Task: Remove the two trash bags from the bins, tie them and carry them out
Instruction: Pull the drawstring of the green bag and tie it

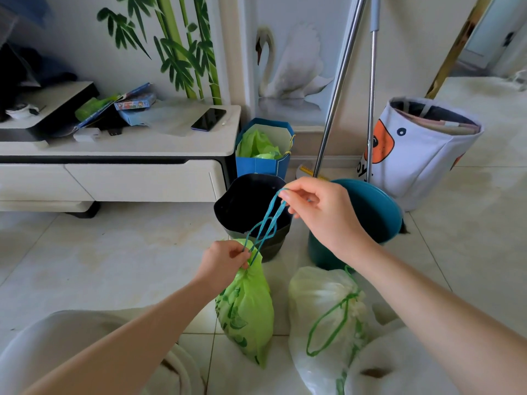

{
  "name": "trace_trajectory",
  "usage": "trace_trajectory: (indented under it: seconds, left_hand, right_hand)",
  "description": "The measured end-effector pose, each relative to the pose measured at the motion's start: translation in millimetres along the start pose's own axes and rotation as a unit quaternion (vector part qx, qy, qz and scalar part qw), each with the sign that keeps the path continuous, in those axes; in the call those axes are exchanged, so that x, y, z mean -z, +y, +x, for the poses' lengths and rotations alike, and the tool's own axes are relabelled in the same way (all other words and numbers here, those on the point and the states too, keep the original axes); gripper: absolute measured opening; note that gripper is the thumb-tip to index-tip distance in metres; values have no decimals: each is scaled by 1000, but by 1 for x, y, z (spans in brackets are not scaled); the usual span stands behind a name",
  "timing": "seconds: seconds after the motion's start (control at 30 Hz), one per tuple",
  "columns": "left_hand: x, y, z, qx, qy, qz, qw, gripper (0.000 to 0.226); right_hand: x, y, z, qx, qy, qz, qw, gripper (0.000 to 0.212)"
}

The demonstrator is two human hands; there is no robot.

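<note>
A bright green trash bag hangs just above the floor tiles, its neck gathered. My left hand pinches that neck. My right hand is raised to the upper right, pulling the bag's teal drawstring taut. A pale, translucent trash bag with a green drawstring loop lies on the floor to the right, touched by neither hand. Behind them stand a black bin and a teal bin, neither showing a liner.
A low white TV cabinet with a phone and clutter stands at left. A blue paper bag holding green plastic sits by it. Two mop handles lean on the wall. A white fabric basket stands at right.
</note>
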State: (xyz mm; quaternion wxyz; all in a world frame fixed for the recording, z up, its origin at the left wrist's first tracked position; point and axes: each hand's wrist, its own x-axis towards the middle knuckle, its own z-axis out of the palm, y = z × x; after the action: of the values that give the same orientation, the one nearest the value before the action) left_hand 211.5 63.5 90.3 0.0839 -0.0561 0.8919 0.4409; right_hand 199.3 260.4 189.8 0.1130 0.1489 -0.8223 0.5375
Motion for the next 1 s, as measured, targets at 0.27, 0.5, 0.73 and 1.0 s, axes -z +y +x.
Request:
trace_trajectory:
  seconds: [0.27, 0.5, 0.73, 1.0]
  left_hand:
    - [0, 0, 2, -47, -15, 49, 998, 14]
    - [-7, 4, -1, -91, -43, 98, 990, 20]
    - [-8, 7, 5, 28, -6, -61, 998, 20]
    - [-5, 2, 7, 76, 7, -133, 988, 16]
  right_hand:
    - [-7, -7, 6, 20, -2, -3, 1000, 12]
    - [-16, -11, 11, 45, -10, -15, 999, 13]
    - [-24, -21, 8, 77, -42, -2, 996, 13]
    - [-27, -22, 7, 88, -62, 8, 994, 12]
